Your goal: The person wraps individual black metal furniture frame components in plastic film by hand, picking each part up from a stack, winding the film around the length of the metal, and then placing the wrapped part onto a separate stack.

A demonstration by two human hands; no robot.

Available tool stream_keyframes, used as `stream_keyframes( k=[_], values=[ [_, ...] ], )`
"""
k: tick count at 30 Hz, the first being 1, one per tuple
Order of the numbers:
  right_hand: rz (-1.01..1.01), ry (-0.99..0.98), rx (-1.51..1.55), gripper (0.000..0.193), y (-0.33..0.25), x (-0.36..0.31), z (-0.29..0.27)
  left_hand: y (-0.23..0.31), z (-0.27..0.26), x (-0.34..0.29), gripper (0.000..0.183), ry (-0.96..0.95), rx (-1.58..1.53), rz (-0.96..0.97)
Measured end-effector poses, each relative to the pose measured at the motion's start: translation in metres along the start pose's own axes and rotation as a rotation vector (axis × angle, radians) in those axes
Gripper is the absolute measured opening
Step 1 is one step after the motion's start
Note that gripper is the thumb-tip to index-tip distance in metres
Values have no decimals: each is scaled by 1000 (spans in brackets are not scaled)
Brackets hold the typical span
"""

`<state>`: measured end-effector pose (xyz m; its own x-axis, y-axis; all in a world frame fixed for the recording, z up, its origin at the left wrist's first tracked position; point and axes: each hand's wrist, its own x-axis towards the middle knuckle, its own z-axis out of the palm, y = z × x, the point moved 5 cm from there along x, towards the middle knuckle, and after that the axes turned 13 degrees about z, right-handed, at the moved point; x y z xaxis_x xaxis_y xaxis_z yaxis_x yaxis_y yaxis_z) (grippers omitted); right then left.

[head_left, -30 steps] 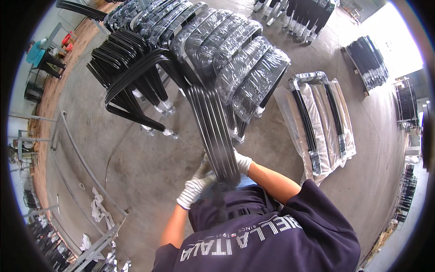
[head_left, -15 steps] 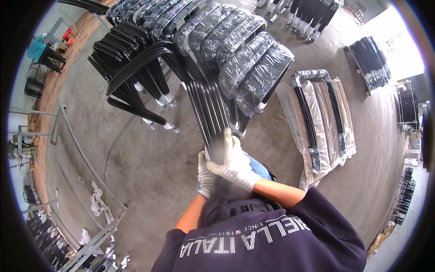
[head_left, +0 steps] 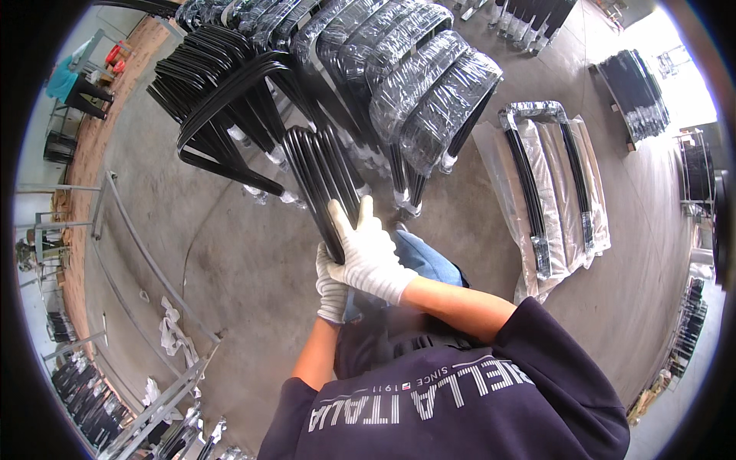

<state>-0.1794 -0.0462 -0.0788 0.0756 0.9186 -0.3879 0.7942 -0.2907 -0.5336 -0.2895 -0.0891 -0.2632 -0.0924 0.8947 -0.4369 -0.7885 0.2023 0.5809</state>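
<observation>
A bundle of glossy black bent tube frames [head_left: 314,172] slants away in front of my body, its tubes side by side. My right hand [head_left: 366,251], in a striped white work glove, lies across the near end with thumb and fingers gripping the tubes. Lower and to its left, my gloved left hand [head_left: 330,290] is closed around the same end; its fingers are partly hidden behind the tubes and my right hand. Beyond the bundle stand more black tube frames [head_left: 195,77], with clear film on their lower ends.
Film-wrapped frames [head_left: 452,100] stand in a row at the far middle. To the right, another black frame [head_left: 531,199] lies on plastic-wrapped sheets [head_left: 560,199]. A metal rail [head_left: 153,264] and crumpled plastic [head_left: 175,333] are on the floor at left. A person [head_left: 73,84] stands far left.
Both hands have shifted slightly left with the tube bundle, whose far end has swung left and lower. My right hand has changed its placing on the tubes.
</observation>
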Motion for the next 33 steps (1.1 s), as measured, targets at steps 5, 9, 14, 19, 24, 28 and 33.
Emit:
stream_keyframes(
  k=[5, 9, 14, 19, 24, 28, 33],
  values=[
    [126, -29, 127, 94, 5, 8, -17, 58, 33, -40, 39, 9, 597, 130],
    [193, -18, 159, 95, 14, 16, -23, 92, 56, -84, 29, 22, 540, 85],
    [134, -60, 303, 95, 20, 19, -14, 79, 121, -127, 49, -297, 598, 151],
    [156, -149, 373, 95, 24, 9, -28, 44, 151, -129, 52, -517, 735, 103],
    [-17, -227, 509, 94, 53, 18, -41, 24, 174, -118, 57, -687, 986, 239],
    [123, -652, 1316, 61, 98, 11, -44, 20, 200, -109, 54, -596, 1040, 39],
    [280, -469, 1231, 28, 113, -45, -49, 15, 206, -107, 53, -692, 1389, 283]
  ],
)
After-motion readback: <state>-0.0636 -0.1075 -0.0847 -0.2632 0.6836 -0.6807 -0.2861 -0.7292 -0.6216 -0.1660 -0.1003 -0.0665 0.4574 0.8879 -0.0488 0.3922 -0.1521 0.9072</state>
